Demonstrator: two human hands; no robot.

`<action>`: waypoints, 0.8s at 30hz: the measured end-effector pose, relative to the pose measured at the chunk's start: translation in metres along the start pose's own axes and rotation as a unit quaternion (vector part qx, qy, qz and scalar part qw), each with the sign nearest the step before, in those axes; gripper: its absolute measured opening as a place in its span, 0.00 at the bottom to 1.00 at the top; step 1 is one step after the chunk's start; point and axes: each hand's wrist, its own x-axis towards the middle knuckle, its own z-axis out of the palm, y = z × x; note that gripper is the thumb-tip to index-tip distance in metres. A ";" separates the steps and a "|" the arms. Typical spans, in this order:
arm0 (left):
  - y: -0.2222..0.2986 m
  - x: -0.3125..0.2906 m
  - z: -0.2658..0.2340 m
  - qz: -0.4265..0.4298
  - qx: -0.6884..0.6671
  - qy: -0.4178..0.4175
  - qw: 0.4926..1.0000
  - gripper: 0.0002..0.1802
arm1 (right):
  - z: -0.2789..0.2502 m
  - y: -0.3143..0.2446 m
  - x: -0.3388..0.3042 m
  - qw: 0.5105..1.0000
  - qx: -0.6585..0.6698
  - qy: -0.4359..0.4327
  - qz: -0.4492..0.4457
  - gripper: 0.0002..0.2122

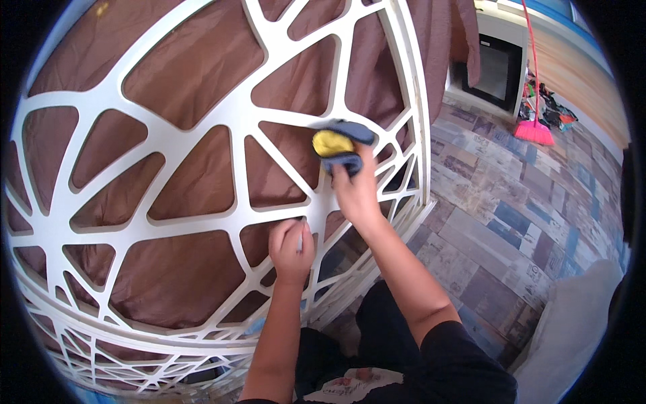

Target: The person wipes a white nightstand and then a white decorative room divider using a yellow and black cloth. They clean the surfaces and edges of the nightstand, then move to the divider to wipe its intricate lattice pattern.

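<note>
A white lattice panel (192,145) with irregular cut-out openings fills the left and middle of the view. My right hand (358,190) is closed on a folded cleaning cloth (333,143), yellow on one face and dark grey-blue on the other. The cloth is pressed against or held just over the struts near the panel's right side, slightly blurred. Lower and to the left, my left hand (291,249) is closed at a strut beside an opening. A small pale sliver shows between its fingers; I cannot make out what it is.
Brown fabric (182,67) hangs behind the lattice. Patchwork-pattern flooring (471,222) lies to the right. A pink broom (535,131) leans at the far right beside a dark-fronted cabinet (494,67) and a heap of litter (558,111). White sheeting (572,323) drapes at the lower right.
</note>
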 end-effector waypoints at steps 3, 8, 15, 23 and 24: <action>0.021 0.007 0.002 0.037 -0.052 -0.029 0.998 0.13 | 0.032 0.016 0.019 0.993 0.101 -0.017 0.058 0.20; 0.058 0.060 0.039 -0.073 -0.110 0.067 0.989 0.41 | 0.031 0.026 0.014 0.995 -0.040 -0.061 0.075 0.23; 0.040 0.095 0.050 -0.323 -0.338 0.061 0.882 0.33 | 0.021 0.042 -0.018 0.992 -0.050 -0.110 0.031 0.23; 0.040 0.122 0.061 -0.506 -0.421 0.123 0.743 0.42 | 0.015 -0.018 0.028 0.952 -0.177 -0.025 -0.248 0.22; 0.033 0.116 0.068 -0.455 -0.390 0.133 0.790 0.38 | 0.023 -0.030 0.041 0.964 -0.110 -0.056 -0.234 0.22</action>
